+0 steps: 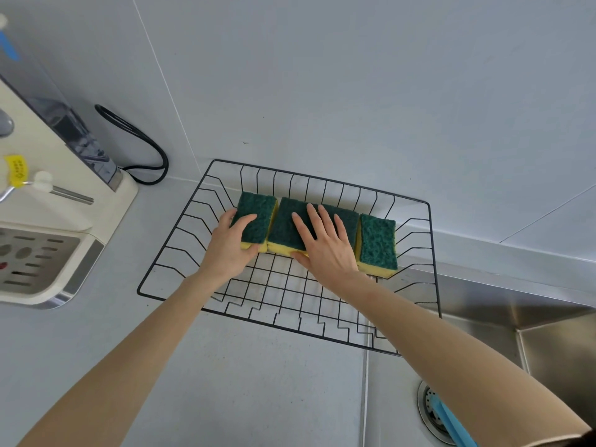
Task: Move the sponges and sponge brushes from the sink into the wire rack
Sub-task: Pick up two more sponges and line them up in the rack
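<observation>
A black wire rack [193,285] stands on the grey counter against the wall. Several yellow sponges with dark green scrub tops lie in a row along its back. My left hand [230,246] grips the leftmost sponge [258,208] by its near end. My right hand [325,243] lies flat with fingers spread on the middle sponge [285,227]. The rightmost sponge [378,241] lies untouched beside it. In the steel sink [548,343] at the lower right, a light blue handle [451,424] pokes out near the drain, mostly hidden by my right arm.
A cream water dispenser [64,201] with a drip tray stands on the counter at the left, its black cable [142,146] looping behind it. The sink drain [430,414] sits at the bottom right. The near half of the rack holds nothing.
</observation>
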Action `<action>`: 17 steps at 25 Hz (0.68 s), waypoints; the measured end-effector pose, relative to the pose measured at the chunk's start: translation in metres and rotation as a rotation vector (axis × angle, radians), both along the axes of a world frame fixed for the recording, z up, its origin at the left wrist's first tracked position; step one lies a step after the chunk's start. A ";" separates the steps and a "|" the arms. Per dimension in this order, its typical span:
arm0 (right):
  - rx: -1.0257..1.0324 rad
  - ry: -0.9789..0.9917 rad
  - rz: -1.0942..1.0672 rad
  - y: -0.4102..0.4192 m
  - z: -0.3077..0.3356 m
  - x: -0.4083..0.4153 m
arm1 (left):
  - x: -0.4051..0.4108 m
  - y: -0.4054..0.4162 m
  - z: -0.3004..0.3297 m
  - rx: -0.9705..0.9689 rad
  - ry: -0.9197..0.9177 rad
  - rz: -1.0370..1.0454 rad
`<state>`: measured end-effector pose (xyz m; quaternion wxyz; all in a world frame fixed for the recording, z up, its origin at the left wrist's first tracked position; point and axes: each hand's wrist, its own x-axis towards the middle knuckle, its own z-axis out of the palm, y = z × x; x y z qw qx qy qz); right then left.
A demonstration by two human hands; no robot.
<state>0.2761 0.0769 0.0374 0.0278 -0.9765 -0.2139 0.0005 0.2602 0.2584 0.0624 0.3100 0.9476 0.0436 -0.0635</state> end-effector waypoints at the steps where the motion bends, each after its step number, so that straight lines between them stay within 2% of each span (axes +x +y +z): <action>1: 0.004 0.007 0.004 0.000 0.001 0.000 | 0.000 0.000 0.000 -0.008 -0.002 -0.007; 9: -0.023 0.038 0.020 0.000 0.002 0.000 | 0.006 -0.005 -0.001 -0.003 -0.027 -0.032; 14: -0.039 0.094 0.013 -0.001 0.010 -0.003 | 0.008 -0.006 0.001 0.057 0.021 -0.049; 17: -0.017 0.127 -0.001 -0.006 0.022 -0.008 | 0.007 -0.005 0.007 0.155 0.039 -0.120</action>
